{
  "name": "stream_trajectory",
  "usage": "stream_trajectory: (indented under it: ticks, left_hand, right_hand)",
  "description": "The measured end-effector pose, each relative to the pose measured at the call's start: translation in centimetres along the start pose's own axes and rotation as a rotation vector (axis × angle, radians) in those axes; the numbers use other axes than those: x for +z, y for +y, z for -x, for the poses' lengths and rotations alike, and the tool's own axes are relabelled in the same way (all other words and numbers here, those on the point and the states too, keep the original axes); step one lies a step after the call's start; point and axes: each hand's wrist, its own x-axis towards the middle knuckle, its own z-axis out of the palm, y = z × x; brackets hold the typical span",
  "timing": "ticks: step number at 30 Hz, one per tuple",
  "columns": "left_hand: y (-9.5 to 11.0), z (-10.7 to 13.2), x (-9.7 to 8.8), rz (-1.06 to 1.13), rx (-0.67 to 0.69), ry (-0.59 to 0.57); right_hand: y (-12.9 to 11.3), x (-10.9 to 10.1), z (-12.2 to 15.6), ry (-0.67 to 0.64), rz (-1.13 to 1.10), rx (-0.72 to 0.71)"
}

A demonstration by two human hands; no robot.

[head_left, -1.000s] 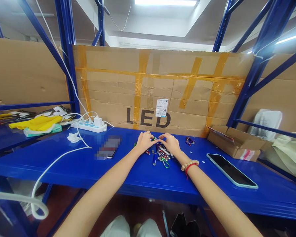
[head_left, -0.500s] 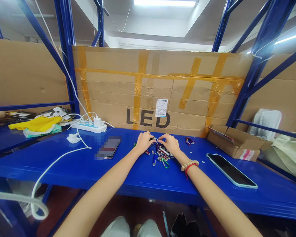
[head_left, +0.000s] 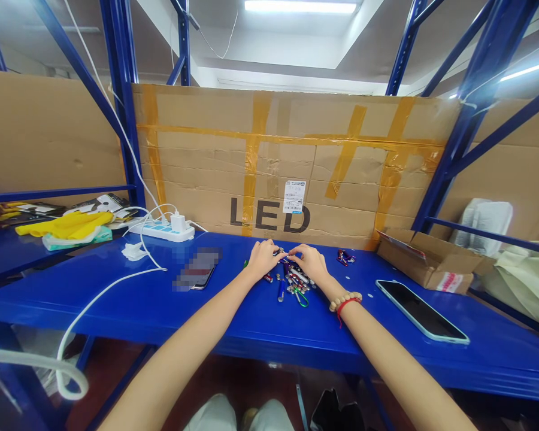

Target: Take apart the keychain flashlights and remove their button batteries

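My left hand and my right hand meet over a small pile of keychain flashlights with carabiner clips on the blue shelf. Both hands have their fingers curled and pinched together on a small dark piece between them; it is too small to name. A bead bracelet and red string circle my right wrist. A few more small flashlights lie apart to the right of the pile.
A phone lies face up at the right, another phone at the left. A white power strip with cables sits at the back left. An open cardboard box stands at the right. A taped "LED" carton forms the back wall.
Almost nothing has moved; my fingers have shifted slightly on the small piece between my hands.
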Motion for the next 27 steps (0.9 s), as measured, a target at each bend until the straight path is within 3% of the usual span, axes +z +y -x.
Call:
stream_trajectory:
  ticks: [27]
  left_hand:
    - [-0.28,-0.23,0.71,0.001,0.002,0.044]
  right_hand:
    - [-0.04,-0.03,0.06,0.000,0.030,-0.001]
